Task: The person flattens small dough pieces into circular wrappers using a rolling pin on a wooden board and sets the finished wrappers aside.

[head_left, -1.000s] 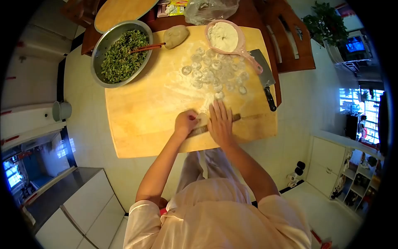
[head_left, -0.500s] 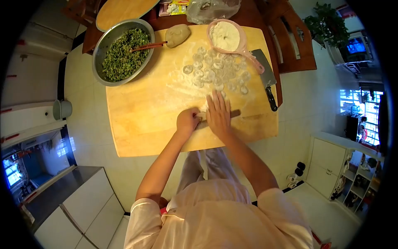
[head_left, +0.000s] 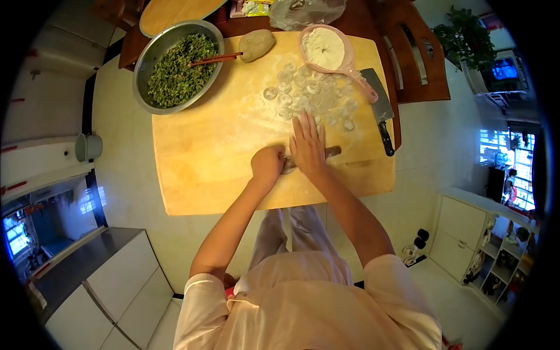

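Near the front of the floured wooden board point(head_left: 198, 175), my right hand point(head_left: 308, 149) lies flat with fingers stretched forward, its palm over a short rolling pin point(head_left: 333, 151). The pin's right end sticks out past that hand. My left hand point(head_left: 268, 164) is closed, its fingertips pinching the edge of a small dough wrapper point(head_left: 287, 171) at the pin's left end. Much of the wrapper is hidden by the hands and the pin. Beyond my right fingertips, several floured dough pieces point(head_left: 312, 87) lie scattered.
A metal bowl of chopped green filling point(head_left: 137, 87) with chopsticks point(head_left: 216, 59) stands at the back left. Beside it sits a dough lump point(head_left: 256, 45). A pink scoop of flour point(head_left: 352, 61) and a cleaver point(head_left: 379, 102) lie at the right. A plastic bag point(head_left: 306, 13) is behind.
My left hand has turned slightly and its fingers curl more tightly at the wrapper. My right hand remains flat over the pin. The whole view has shifted a little.
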Demonstrator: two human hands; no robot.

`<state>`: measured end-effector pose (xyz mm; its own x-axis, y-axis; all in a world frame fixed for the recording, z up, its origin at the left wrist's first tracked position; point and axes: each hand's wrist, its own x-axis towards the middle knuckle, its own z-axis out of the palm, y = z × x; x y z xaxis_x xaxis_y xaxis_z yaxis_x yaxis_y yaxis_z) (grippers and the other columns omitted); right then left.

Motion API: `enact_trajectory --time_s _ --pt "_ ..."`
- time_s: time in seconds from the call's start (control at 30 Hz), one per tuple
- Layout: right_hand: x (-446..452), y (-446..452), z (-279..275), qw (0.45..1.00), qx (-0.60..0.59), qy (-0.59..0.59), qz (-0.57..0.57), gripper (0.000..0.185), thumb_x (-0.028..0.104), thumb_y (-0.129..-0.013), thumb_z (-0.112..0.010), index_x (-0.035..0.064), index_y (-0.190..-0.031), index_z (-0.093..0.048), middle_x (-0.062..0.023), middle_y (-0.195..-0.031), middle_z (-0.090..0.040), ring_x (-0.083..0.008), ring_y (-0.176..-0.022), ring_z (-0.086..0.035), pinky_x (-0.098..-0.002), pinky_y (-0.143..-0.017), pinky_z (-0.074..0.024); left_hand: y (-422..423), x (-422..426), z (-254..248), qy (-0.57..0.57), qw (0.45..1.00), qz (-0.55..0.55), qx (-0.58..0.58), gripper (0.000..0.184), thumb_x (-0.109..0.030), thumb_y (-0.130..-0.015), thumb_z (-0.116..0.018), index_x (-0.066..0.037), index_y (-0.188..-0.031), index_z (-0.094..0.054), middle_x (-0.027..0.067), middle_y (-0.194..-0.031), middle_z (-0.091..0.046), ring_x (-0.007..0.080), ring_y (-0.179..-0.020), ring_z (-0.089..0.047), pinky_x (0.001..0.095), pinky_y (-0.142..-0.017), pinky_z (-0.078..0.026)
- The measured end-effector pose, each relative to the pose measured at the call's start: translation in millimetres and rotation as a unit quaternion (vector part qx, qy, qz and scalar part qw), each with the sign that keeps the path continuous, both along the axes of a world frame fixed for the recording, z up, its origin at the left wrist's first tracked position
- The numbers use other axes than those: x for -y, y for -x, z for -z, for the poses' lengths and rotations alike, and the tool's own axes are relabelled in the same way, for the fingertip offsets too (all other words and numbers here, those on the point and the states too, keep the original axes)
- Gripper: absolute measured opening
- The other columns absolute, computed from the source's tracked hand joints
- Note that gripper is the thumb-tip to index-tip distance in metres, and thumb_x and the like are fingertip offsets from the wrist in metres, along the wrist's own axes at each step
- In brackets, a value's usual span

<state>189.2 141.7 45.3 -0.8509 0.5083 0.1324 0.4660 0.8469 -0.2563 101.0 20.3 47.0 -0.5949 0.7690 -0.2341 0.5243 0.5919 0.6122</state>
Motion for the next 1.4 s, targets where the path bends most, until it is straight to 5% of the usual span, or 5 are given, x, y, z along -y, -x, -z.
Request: enact_trajectory --time_s 0.37,0.5,0.97,1.23,1.4 --pt "26 -51 -8 0.999 0.044 0.017 -0.025 0.057 0.022 -0.087 -0.059 0.0012 -0.138 -0.045 -0.0163 -0.151 -0.034 -0.0336 -0.141 -0.029 -0.0545 -0.112 -0.024 14 30 42 -0.068 0.926 -0.124 0.35 0.009 -0.005 -0.079 -0.071 -0.003 -0.084 -0.064 0.0021 -0.067 -0.061 0.0102 -0.06 -0.055 0.0276 -0.056 -0.046" --pt "-3 10 1 0.999 -0.022 0.029 -0.008 0.054 0.018 -0.088 -0.058 -0.0002 -0.137 -0.046 -0.0177 -0.151 -0.033 -0.0348 -0.141 -0.029 -0.055 -0.112 -0.0232 11 -2 9 -0.014 0.999 0.023 -0.035 0.007 -0.009 -0.074 -0.065 -0.009 -0.08 -0.069 0.0132 -0.072 -0.065 0.0293 -0.065 -0.063 0.0394 -0.062 -0.049" --pt "-4 16 -6 1.0 -0.014 0.004 -0.01 0.055 0.021 -0.086 -0.061 0.0024 -0.135 -0.048 -0.0157 -0.149 -0.037 -0.0314 -0.139 -0.033 -0.0524 -0.11 -0.029 15 -8 16 0.013 0.999 0.03 -0.032 0.007 -0.013 -0.072 -0.07 -0.008 -0.071 -0.066 0.0142 -0.069 -0.063 0.034 -0.067 -0.061 0.0444 -0.061 -0.047" --pt "35 -56 -7 0.998 0.063 -0.001 -0.025 0.054 0.023 -0.087 -0.061 0.0023 -0.136 -0.048 -0.0144 -0.148 -0.039 -0.031 -0.139 -0.032 -0.0529 -0.111 -0.0273 26 29 52 -0.061 0.866 -0.156 0.47 0.005 -0.011 -0.076 -0.068 -0.008 -0.08 -0.067 0.0076 -0.072 -0.066 0.0218 -0.066 -0.064 0.0328 -0.065 -0.051" --pt "2 10 2 1.0 -0.001 0.004 0.0 0.056 0.024 -0.086 -0.062 0.0023 -0.135 -0.048 -0.0144 -0.148 -0.038 -0.0305 -0.14 -0.032 -0.055 -0.11 -0.0266 16 -5 6 0.012 1.0 0.019 0.019 0.013 -0.014 -0.074 -0.068 -0.009 -0.086 -0.067 0.0147 -0.078 -0.066 0.0354 -0.075 -0.063 0.0432 -0.065 -0.049"
